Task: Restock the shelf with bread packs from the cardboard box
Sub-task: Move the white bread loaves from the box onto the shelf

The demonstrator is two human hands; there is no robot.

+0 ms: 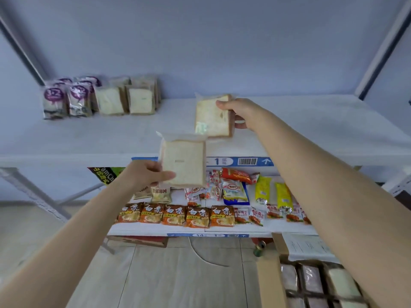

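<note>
My right hand (239,111) grips a clear-wrapped pack of white sliced bread (212,117) by its right edge, upright over the middle of the white upper shelf (300,130). My left hand (148,175) holds a second bread pack (184,162) by its lower left corner, in front of the shelf's front edge. More bread packs (126,97) stand at the shelf's back left beside purple-labelled packs (66,97). The cardboard box (270,283) sits at the bottom right with several wrapped packs (320,285) inside.
The lower shelf (155,228) carries rows of orange noodle packs (175,215), red snack packets and yellow packs (283,196). Blue label strips run along both shelf fronts. Grey metal uprights frame the rack on each side. Wood-look floor lies below.
</note>
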